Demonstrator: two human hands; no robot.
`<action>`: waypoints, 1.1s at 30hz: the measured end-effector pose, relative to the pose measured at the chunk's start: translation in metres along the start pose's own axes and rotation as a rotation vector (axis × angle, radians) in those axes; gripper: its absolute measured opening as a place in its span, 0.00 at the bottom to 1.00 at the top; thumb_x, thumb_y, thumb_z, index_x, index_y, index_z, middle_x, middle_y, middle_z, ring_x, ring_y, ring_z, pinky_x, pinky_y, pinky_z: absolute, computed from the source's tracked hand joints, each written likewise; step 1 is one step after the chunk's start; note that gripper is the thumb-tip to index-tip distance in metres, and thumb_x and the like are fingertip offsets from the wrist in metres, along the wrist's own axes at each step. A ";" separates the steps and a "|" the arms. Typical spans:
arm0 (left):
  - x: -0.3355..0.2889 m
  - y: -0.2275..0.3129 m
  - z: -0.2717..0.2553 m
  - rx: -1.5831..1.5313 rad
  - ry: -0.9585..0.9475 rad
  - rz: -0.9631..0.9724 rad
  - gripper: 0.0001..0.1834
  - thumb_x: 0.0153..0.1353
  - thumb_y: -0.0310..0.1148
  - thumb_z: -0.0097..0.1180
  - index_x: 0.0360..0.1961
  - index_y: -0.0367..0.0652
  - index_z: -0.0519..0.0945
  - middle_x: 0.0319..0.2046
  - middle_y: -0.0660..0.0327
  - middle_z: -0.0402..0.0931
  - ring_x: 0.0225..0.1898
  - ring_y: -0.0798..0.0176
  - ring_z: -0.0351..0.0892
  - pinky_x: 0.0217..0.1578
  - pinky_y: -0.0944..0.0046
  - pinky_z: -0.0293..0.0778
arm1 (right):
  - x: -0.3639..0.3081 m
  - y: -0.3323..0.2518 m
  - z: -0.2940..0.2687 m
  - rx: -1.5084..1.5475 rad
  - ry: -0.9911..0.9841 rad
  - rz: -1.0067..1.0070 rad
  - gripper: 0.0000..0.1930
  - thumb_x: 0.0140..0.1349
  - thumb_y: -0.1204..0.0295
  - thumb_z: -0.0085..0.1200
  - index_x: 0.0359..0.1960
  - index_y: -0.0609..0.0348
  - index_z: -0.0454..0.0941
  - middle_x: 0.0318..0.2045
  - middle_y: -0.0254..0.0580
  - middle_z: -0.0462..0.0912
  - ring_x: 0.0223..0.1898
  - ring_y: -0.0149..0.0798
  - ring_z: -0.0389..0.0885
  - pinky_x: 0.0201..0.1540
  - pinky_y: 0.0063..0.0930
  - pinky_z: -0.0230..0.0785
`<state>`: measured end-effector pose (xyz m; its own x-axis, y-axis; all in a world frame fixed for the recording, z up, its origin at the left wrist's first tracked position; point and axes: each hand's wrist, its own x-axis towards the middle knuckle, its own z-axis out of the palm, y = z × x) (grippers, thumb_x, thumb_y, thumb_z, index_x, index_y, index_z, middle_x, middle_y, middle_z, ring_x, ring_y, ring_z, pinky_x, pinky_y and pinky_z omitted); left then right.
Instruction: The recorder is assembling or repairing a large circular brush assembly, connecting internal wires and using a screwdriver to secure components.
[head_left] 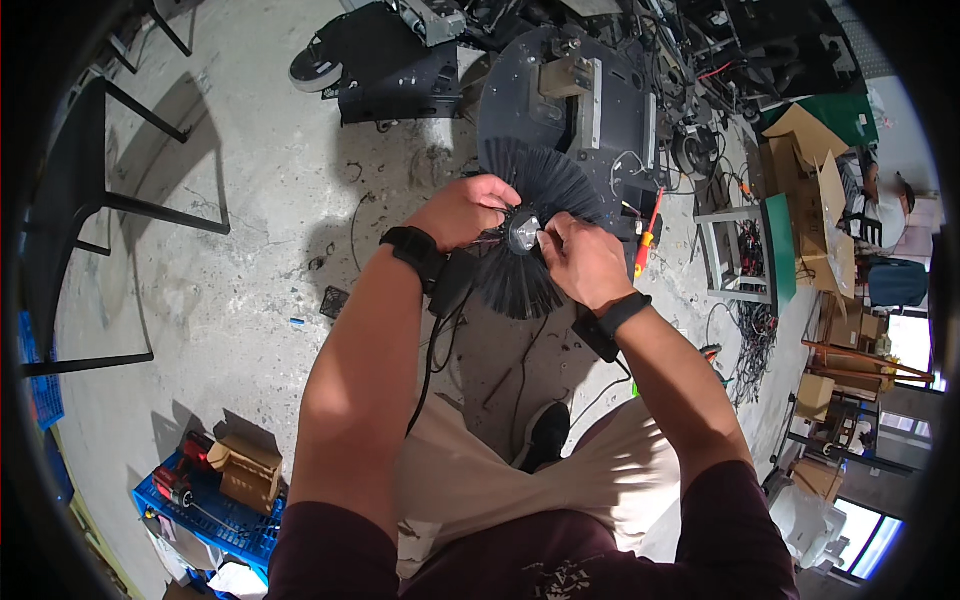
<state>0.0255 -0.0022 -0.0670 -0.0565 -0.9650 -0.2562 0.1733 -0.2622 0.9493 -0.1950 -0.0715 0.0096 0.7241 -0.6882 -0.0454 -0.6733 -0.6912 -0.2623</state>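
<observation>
Handling a round black brush (518,288) near the centre of the frame, working close about its pale, glossy hub (523,233). Curling the left hand (462,212) in at the hub's left side, with fingers bent nearly closed beside the bristles; bringing the right hand (590,262) to the hub's right edge, with thumb and forefinger almost meeting. Not being able to tell of any small part pinched between the tips. Probably dealing with a fairly light piece, springy at the fringe and stiff at the core, likely calling for a hold on the solid hub rather than on yielding bristles. Fanning out in fine, straight, dark strands above and below the hands. Showing beyond, at upper centre, a flat, rounded dark plate (513,95) with metal fittings. Showing just right of centre a slim-shafted red-and-yellow screwdriver (645,248). Spreading rough, stained concrete (260,300) across the left, and at lower left a latticed blue plastic crate (210,518) bearing an open cardboard box (245,475).
</observation>
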 end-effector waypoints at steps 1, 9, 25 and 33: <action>0.000 -0.001 0.001 0.016 0.012 -0.013 0.21 0.65 0.20 0.57 0.59 0.39 0.82 0.57 0.49 0.83 0.58 0.59 0.82 0.58 0.60 0.78 | 0.001 -0.001 -0.001 0.001 0.000 0.000 0.10 0.69 0.64 0.60 0.40 0.58 0.83 0.30 0.57 0.87 0.36 0.62 0.87 0.41 0.53 0.79; 0.003 -0.003 0.002 0.008 0.011 0.002 0.21 0.65 0.21 0.56 0.59 0.39 0.82 0.58 0.48 0.82 0.60 0.58 0.81 0.59 0.60 0.78 | 0.006 0.006 -0.002 0.000 -0.061 -0.078 0.06 0.64 0.70 0.61 0.38 0.59 0.82 0.32 0.56 0.87 0.38 0.62 0.87 0.42 0.53 0.78; 0.008 0.000 -0.004 0.168 0.002 0.072 0.21 0.62 0.24 0.59 0.58 0.41 0.81 0.53 0.58 0.83 0.57 0.64 0.81 0.58 0.62 0.78 | 0.008 0.003 -0.009 -0.035 -0.060 -0.189 0.06 0.59 0.71 0.60 0.36 0.59 0.81 0.31 0.57 0.86 0.37 0.62 0.87 0.41 0.56 0.77; 0.000 0.007 -0.003 0.220 0.056 -0.005 0.20 0.64 0.26 0.58 0.58 0.39 0.82 0.49 0.56 0.85 0.51 0.65 0.83 0.53 0.65 0.78 | -0.059 0.000 0.010 0.505 -0.709 -0.241 0.08 0.60 0.66 0.60 0.34 0.58 0.81 0.29 0.49 0.85 0.32 0.54 0.85 0.37 0.44 0.76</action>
<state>0.0300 -0.0037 -0.0609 -0.0015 -0.9643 -0.2648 -0.0453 -0.2644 0.9633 -0.2363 -0.0282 0.0032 0.8715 -0.1245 -0.4743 -0.4671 -0.5050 -0.7258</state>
